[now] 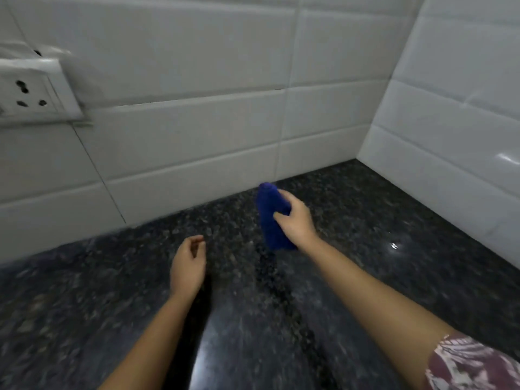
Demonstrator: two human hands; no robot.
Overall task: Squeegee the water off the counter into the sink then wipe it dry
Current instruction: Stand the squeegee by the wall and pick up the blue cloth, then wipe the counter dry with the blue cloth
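A dark speckled granite counter (365, 235) fills the lower part of the head view and meets white tiled walls in a corner. My right hand (297, 220) grips a dark blue cloth (271, 218) bunched into a roll, held just above the counter near the back wall. My left hand (188, 266) hovers over the counter to the left of the cloth, fingers loosely curled and holding nothing. No sink and no squeegee show in this view. The picture is blurred by motion.
A white wall socket (31, 94) juts from the tiles at the upper left. The tiled back wall (197, 108) and the right side wall (455, 122) close off the counter corner. A bright glint (394, 245) shines on the counter to the right.
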